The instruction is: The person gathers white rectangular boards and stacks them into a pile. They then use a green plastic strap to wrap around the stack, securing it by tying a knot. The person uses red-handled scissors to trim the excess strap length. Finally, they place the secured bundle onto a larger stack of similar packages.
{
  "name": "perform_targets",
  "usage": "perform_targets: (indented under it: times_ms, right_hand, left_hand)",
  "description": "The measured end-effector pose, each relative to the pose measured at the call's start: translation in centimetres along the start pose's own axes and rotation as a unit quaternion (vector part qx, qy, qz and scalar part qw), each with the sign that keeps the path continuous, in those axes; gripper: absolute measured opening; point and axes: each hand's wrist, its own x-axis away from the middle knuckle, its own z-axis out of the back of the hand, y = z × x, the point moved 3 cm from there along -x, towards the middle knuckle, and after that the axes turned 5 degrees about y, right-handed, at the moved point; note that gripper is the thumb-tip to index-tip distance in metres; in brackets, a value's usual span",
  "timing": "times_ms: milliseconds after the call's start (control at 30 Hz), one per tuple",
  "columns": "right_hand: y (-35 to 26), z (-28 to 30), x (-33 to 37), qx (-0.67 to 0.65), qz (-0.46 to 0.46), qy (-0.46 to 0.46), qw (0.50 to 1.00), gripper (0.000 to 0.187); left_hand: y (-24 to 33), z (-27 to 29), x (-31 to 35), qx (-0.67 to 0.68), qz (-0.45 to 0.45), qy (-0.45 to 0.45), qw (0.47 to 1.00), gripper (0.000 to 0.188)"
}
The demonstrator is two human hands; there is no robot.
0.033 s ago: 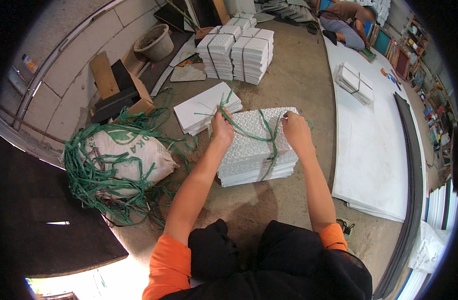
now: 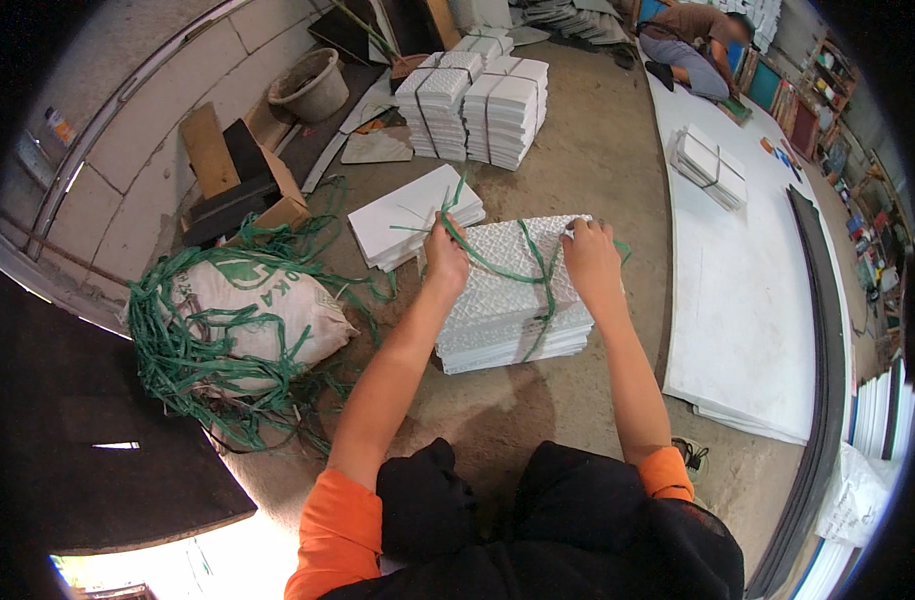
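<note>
A stack of white sheets with a rough, textured top (image 2: pixel 488 290) stands on the floor in front of me. A green plastic strap (image 2: pixel 530 240) runs over it, crossing near the middle of the top and going down the near side. My left hand (image 2: pixel 446 258) is closed on one end of the strap above the stack's left part, and loose strands stick out past its fingers. Over the far right part of the top, my right hand (image 2: pixel 592 262) has its fingers curled at another strand, whose tail shows beyond the hand. Its fingertips are partly hidden.
Left lies a white sack (image 2: pixel 268 310) covered in tangled green straps (image 2: pixel 193 365). Smooth white sheets (image 2: pixel 408 220) lie behind my stack, with tied bundles (image 2: pixel 503 110) farther back. A person (image 2: pixel 693 50) sits on the long white sheet (image 2: pixel 728 320) at right, near another bundle (image 2: pixel 713 170).
My right hand's fingers have shifted slightly and reach a little farther over the top of the stack. The left hand stays in place with the strap.
</note>
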Motion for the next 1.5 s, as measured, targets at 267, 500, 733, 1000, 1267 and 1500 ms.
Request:
perform_targets:
  times_ms: [267,500,733,1000,1267,1500]
  right_hand:
    - [-4.2,-2.9,2.5,-0.161,0.185,-0.049,0.968,0.023]
    - [-6.4,-1.8,-3.0,-0.549,-0.105,-0.076,0.825,0.017]
    - [-8.4,-0.7,-6.7,-0.824,-0.240,-0.085,0.506,0.017]
    - [-7.1,-5.6,-5.1,-0.705,-0.310,-0.185,0.610,0.016]
    - [-5.9,-6.4,-2.7,-0.536,-0.119,-0.133,0.825,0.021]
    - [-2.2,-1.7,-1.1,-0.299,0.011,-0.319,0.899,0.022]
  left_hand:
    - [0.1,-0.9,0.8,-0.040,0.006,0.063,0.997,0.021]
    - [-0.2,-2.3,2.0,-0.198,-0.035,-0.078,0.976,0.030]
    - [0.0,-3.1,2.5,-0.248,-0.024,-0.118,0.961,0.030]
    - [2.2,-5.2,3.7,-0.212,-0.015,-0.115,0.970,0.026]
    - [0.6,-4.0,2.2,-0.278,-0.014,-0.067,0.958,0.032]
    - [3.3,-1.8,-0.4,0.036,0.031,0.061,0.997,0.025]
